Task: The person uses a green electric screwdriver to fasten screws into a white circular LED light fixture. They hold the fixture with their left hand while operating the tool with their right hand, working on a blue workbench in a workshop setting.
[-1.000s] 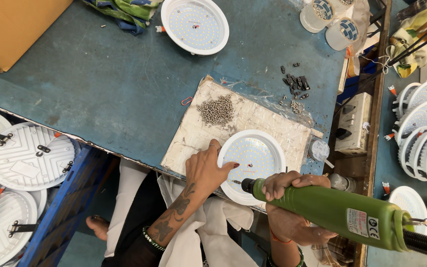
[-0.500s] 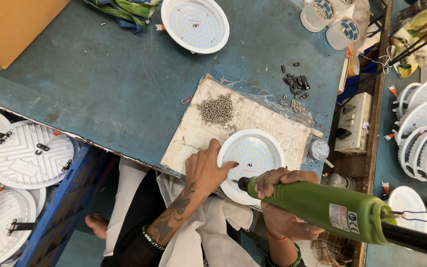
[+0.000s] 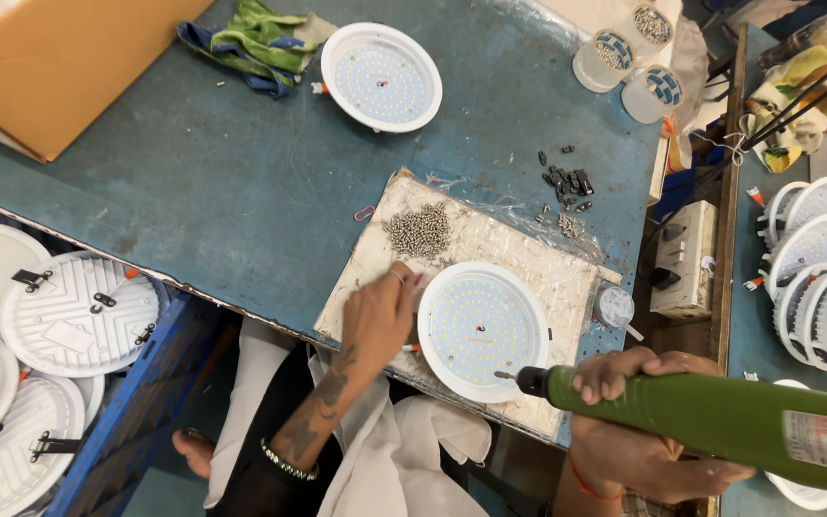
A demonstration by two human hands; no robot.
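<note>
Round white lamp disc (image 3: 483, 330) dotted with small diodes, left hand (image 3: 378, 316) fingers blurred, right hand (image 3: 624, 375) fingers around green screwdriver (image 3: 710, 419).

On the blue-grey bench (image 3: 193, 191) lie a cardboard box (image 3: 59, 57), a crumpled green and blue rag (image 3: 251, 43), a second round white LED panel light (image 3: 381, 77), two clear plastic cups of small parts (image 3: 624, 62), and scattered small black parts (image 3: 567, 182).

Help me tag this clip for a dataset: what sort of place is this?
Most likely a small lamp assembly workshop. The right hand holds a green electric screwdriver over a round LED panel light on a worn board, beside a heap of screws; stacked lamp housings sit nearby.
</note>
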